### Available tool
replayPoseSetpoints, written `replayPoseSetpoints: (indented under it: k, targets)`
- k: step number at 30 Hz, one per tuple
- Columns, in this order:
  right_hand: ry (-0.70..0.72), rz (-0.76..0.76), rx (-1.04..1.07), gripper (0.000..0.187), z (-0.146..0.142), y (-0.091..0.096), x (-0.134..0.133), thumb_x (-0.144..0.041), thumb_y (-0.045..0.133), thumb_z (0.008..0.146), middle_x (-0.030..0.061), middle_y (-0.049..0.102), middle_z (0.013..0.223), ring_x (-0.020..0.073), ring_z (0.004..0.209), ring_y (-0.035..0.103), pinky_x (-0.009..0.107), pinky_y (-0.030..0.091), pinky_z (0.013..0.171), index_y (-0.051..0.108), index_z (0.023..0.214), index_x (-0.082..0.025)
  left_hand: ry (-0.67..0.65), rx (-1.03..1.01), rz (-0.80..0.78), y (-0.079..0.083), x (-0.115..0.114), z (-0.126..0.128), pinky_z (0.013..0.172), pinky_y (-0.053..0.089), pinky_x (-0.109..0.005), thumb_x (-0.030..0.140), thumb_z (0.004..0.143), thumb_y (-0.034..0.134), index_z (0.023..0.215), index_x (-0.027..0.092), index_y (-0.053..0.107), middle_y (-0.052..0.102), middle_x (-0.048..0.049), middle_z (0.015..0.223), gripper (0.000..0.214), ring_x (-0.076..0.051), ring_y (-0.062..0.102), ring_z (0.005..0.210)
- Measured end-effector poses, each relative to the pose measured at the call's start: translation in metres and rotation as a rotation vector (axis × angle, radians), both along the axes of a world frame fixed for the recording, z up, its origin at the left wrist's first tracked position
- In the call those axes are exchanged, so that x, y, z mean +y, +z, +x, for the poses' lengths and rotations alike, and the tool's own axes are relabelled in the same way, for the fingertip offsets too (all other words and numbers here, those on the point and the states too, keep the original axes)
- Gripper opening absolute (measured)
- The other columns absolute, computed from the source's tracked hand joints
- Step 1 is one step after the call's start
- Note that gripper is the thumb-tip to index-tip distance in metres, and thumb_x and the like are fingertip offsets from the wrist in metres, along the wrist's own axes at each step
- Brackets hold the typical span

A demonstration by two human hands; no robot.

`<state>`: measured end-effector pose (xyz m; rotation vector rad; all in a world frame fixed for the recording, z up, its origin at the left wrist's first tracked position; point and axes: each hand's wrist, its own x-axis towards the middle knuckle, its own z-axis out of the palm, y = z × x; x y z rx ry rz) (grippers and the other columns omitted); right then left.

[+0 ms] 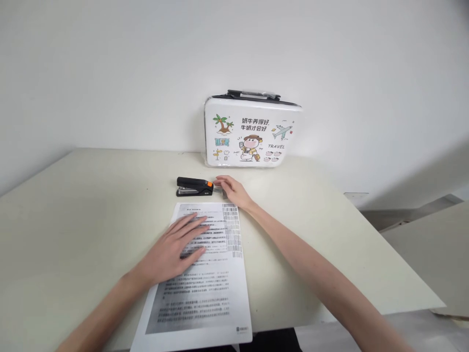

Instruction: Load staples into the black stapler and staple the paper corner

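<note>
My left hand [176, 252] lies flat on a printed sheet of paper [198, 308], its fingers spread over the upper text. Beyond the sheet's top edge, a black stapler [194, 186] with an orange button rests on the table, its mouth facing left. My right hand [232, 189] is at the stapler's right end, fingers bent and thumb close to them. A small grey metal-looking piece [219, 189] sticks out of that end and runs into my right fingers, which partly cover it. Whether the paper is one sheet or a thin stack, I cannot tell.
At the back of the pale table [91, 205] a white cartoon-printed case [252, 132] with a black handle stands upright in clear wrap, near the wall [128, 73]. Past the table's right edge there is another pale surface [432, 254].
</note>
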<state>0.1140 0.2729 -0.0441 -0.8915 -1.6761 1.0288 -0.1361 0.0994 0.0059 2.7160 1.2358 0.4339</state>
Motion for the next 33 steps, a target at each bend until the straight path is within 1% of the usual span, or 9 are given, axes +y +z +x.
replayPoseSetpoints:
  k: [5, 10, 16, 19, 22, 25, 28, 31, 33]
  targets:
    - [-0.069, -0.100, 0.109, 0.032, -0.010, 0.001, 0.005, -0.051, 0.048, 0.107, 0.0064, 0.078, 0.126, 0.0184, 0.120, 0.073, 0.042, 0.055, 0.112, 0.064, 0.121, -0.027, 0.010, 0.013, -0.027, 0.003, 0.000, 0.001, 0.130, 0.032, -0.053, 0.052, 0.106, 0.053, 0.154, 0.033, 0.056, 0.048, 0.0021, 0.165, 0.051, -0.029, 0.036, 0.158]
    - [-0.168, -0.102, 0.112, 0.033, 0.020, 0.002, -0.010, -0.051, 0.049, 0.104, 0.0089, 0.077, 0.128, 0.0203, 0.121, 0.072, 0.044, 0.055, 0.111, 0.063, 0.120, -0.025, 0.013, 0.002, -0.038, 0.006, 0.001, 0.001, 0.130, 0.031, -0.051, 0.052, 0.107, 0.051, 0.153, 0.033, 0.057, 0.049, 0.0013, 0.164, 0.051, -0.028, 0.036, 0.157]
    - [-0.256, -0.057, 0.021, 0.035, 0.090, 0.009, -0.074, -0.053, 0.058, 0.097, 0.0102, 0.075, 0.128, 0.0242, 0.125, 0.069, 0.046, 0.046, 0.119, 0.068, 0.115, -0.024, 0.037, 0.036, -0.015, 0.005, 0.002, 0.006, 0.130, 0.030, -0.050, 0.054, 0.108, 0.046, 0.152, 0.029, 0.058, 0.051, -0.0009, 0.163, 0.052, -0.028, 0.038, 0.157]
    - [-0.271, -0.057, -0.019, 0.035, 0.124, 0.014, -0.116, -0.053, 0.061, 0.095, 0.0099, 0.076, 0.127, 0.0257, 0.124, 0.069, 0.048, 0.045, 0.118, 0.071, 0.113, -0.025, 0.085, 0.056, 0.070, 0.006, 0.000, 0.011, 0.128, 0.033, -0.050, 0.052, 0.109, 0.042, 0.147, 0.026, 0.062, 0.056, -0.0042, 0.159, 0.050, -0.028, 0.044, 0.152]
    - [-0.263, -0.087, -0.107, 0.035, 0.156, 0.019, -0.159, -0.053, 0.059, 0.098, 0.0086, 0.075, 0.131, 0.0259, 0.127, 0.067, 0.048, 0.045, 0.118, 0.072, 0.117, -0.026, 0.132, 0.043, 0.162, 0.014, 0.003, 0.013, 0.123, 0.037, -0.050, 0.048, 0.109, 0.042, 0.139, 0.024, 0.067, 0.066, -0.0077, 0.148, 0.046, -0.029, 0.053, 0.145]
    - [-0.268, -0.130, -0.182, 0.035, 0.183, 0.023, -0.202, -0.054, 0.056, 0.100, 0.0070, 0.072, 0.137, 0.0268, 0.132, 0.065, 0.048, 0.046, 0.117, 0.072, 0.121, -0.030, 0.215, 0.030, 0.237, 0.034, 0.023, 0.010, 0.119, 0.039, -0.049, 0.043, 0.108, 0.040, 0.133, 0.025, 0.068, 0.070, -0.0096, 0.139, 0.042, -0.030, 0.057, 0.138]
    - [-0.291, -0.147, -0.220, 0.034, 0.198, 0.026, -0.234, -0.053, 0.054, 0.102, 0.0060, 0.071, 0.139, 0.0273, 0.132, 0.064, 0.047, 0.048, 0.115, 0.072, 0.122, -0.032, 0.325, 0.075, 0.279, 0.060, 0.060, 0.007, 0.118, 0.036, -0.053, 0.041, 0.105, 0.042, 0.138, 0.019, 0.062, 0.063, -0.0159, 0.146, 0.045, -0.035, 0.050, 0.142]
    - [-0.293, -0.120, -0.213, 0.034, 0.200, 0.028, -0.251, -0.053, 0.053, 0.102, 0.0069, 0.073, 0.136, 0.0279, 0.130, 0.066, 0.049, 0.050, 0.114, 0.072, 0.120, -0.031, 0.392, 0.190, 0.138, 0.081, 0.098, 0.007, 0.118, 0.034, -0.050, 0.042, 0.100, 0.052, 0.141, 0.017, 0.058, 0.057, -0.0179, 0.153, 0.049, -0.036, 0.046, 0.145]
    - [-0.294, -0.093, -0.211, 0.034, 0.199, 0.029, -0.254, -0.053, 0.053, 0.102, 0.0079, 0.074, 0.133, 0.0289, 0.127, 0.067, 0.050, 0.052, 0.111, 0.072, 0.119, -0.031, 0.420, 0.260, 0.015, 0.089, 0.114, 0.010, 0.110, 0.041, -0.044, 0.045, 0.098, 0.055, 0.134, 0.020, 0.062, 0.064, -0.0154, 0.146, 0.045, -0.035, 0.056, 0.135]
